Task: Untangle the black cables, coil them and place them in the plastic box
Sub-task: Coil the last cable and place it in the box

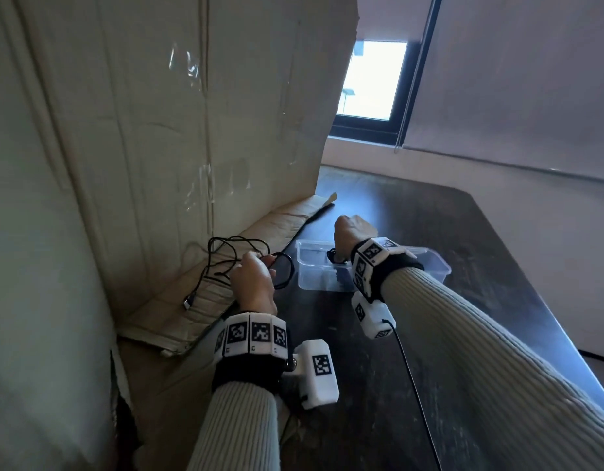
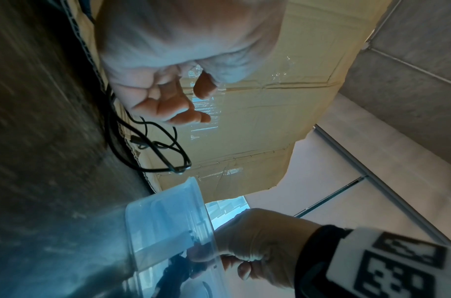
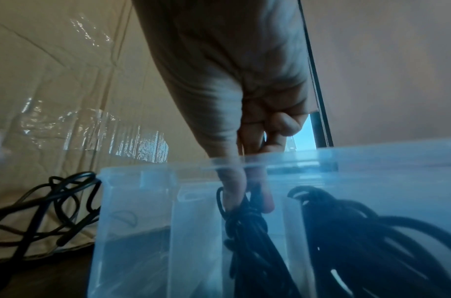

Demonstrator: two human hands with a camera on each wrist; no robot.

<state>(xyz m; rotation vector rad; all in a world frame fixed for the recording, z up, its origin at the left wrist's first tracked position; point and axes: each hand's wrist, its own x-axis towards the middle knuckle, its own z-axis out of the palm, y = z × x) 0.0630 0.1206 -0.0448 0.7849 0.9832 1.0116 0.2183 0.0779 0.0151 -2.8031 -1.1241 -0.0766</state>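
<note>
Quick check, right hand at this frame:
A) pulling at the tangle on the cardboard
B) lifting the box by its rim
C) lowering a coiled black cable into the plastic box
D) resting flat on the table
C: the right wrist view shows the right hand reaching down inside the plastic box, its fingers gripping a coiled black cable.

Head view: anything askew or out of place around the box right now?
One thing: a tangled black cable sprawls loose on the flattened cardboard, left of the plastic box, uncoiled. The box sits flat. The right hand lowers a coiled cable into it.
</note>
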